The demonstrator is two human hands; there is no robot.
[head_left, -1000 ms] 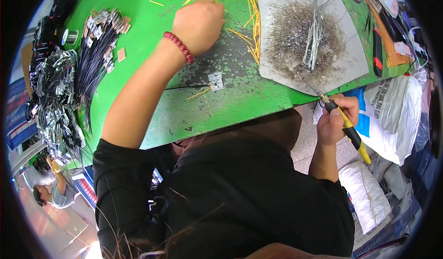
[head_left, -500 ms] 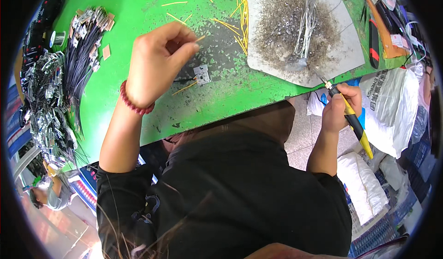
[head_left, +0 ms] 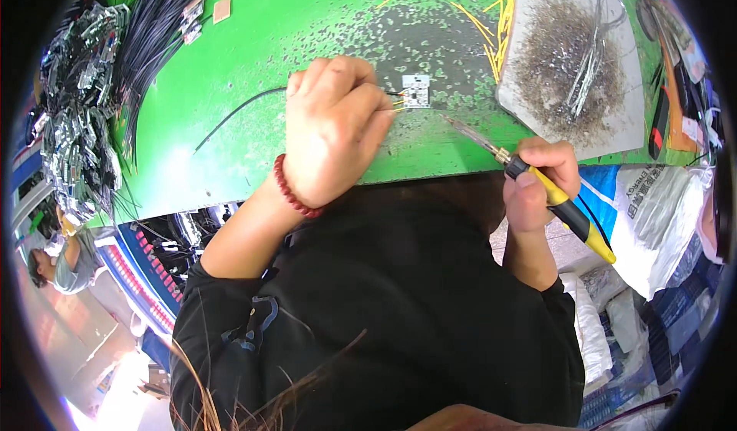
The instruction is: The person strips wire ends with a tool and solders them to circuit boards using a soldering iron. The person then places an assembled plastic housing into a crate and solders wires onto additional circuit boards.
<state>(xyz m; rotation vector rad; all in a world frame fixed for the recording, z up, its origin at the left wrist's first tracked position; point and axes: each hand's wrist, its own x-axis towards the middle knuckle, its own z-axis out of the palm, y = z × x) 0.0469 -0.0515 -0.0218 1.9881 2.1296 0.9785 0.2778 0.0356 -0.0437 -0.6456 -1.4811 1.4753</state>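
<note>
Left hand (head_left: 338, 128) pinches thin wires against small white circuit board (head_left: 415, 91), on the green bench (head_left: 307, 32) at 12 o'clock. Right hand (head_left: 537, 181) grips soldering iron (head_left: 530, 181), tip near but short of board. Joint looks not yet soldered.

A grey tray (head_left: 537, 116) (wire scraps inside), black cable bundle (head_left: 150, 39).

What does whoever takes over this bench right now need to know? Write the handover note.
Left hand: pinching thin wires against the small white circuit board on the green table.
Right hand: gripping the yellow-handled soldering iron, tip aimed at the board but short of it.
Done: wires lined up at the board's edge.
Left: I cannot tell whether any joint is soldered; more yellow wire pieces lie beyond the board, black cable bundles far left.
</note>
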